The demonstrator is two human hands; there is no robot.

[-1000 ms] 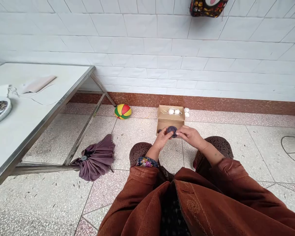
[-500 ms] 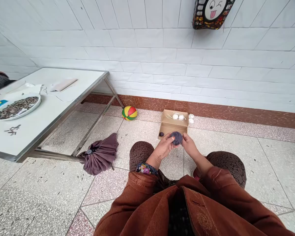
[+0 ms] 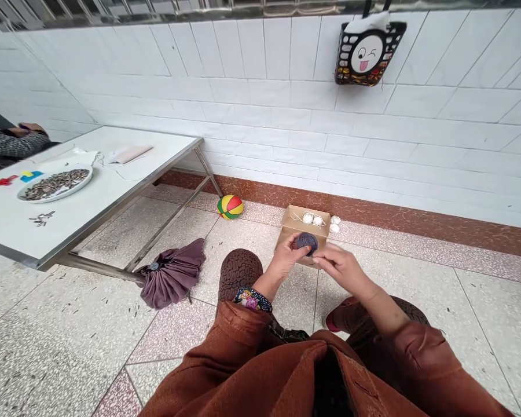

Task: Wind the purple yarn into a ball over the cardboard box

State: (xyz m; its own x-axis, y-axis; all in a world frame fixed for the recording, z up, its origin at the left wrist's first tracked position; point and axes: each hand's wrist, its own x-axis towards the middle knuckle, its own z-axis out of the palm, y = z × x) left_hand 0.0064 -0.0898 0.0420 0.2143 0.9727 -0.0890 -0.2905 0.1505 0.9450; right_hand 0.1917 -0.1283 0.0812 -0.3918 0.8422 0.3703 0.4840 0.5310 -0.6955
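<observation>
A small dark purple-grey ball of yarn (image 3: pixel 307 241) is held in front of my knees. My left hand (image 3: pixel 286 258) grips it from the left and below. My right hand (image 3: pixel 341 266) is just to its right with fingertips pinched near the ball; whether it holds a strand I cannot tell. Behind the ball, an open cardboard box (image 3: pixel 292 222) lies on the floor with two white yarn balls (image 3: pixel 312 219) inside. Another white ball (image 3: pixel 335 221) lies just outside the box by the wall.
A white metal-framed table (image 3: pixel 113 185) stands at the left with a plate of sunflower seeds (image 3: pixel 54 184) and a folded cloth (image 3: pixel 128 153). A folded purple umbrella (image 3: pixel 171 280) and a coloured ball (image 3: pixel 230 207) lie on the floor. Another person's sleeve (image 3: pixel 6 143) rests at the table's far end. A bag (image 3: pixel 367 52) hangs on the tiled wall.
The view has tilted up and swung left, showing more of the wall and table. My right hand has drawn a little to the right of the yarn ball, which stays in my left hand.
</observation>
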